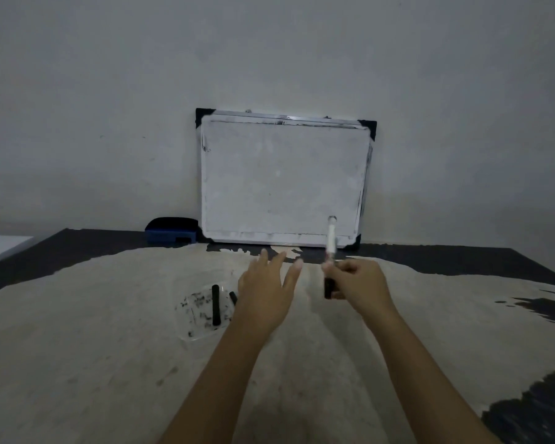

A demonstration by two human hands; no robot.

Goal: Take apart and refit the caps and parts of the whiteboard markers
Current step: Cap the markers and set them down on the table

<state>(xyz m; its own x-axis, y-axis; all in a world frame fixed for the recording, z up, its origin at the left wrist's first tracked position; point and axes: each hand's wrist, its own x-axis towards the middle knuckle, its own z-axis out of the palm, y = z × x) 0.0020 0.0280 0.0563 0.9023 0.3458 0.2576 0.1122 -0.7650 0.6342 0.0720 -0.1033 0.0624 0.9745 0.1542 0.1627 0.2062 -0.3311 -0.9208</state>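
My right hand (358, 282) is shut on a whiteboard marker (330, 241) held nearly upright: white barrel on top with an open end, black cap or end at the bottom below my fingers. My left hand (268, 291) hovers just left of it, fingers spread, holding nothing. A clear plastic tray (193, 328) smeared with ink lies on the table left of my left hand. In it rests a long black marker part (216, 305), and a shorter black piece (233, 297) shows partly from behind my left hand.
A small whiteboard (282, 177) leans against the wall at the back of the table. A blue eraser (171, 230) sits to its left. The table (93, 363) has a worn pale top with dark patches at the edges.
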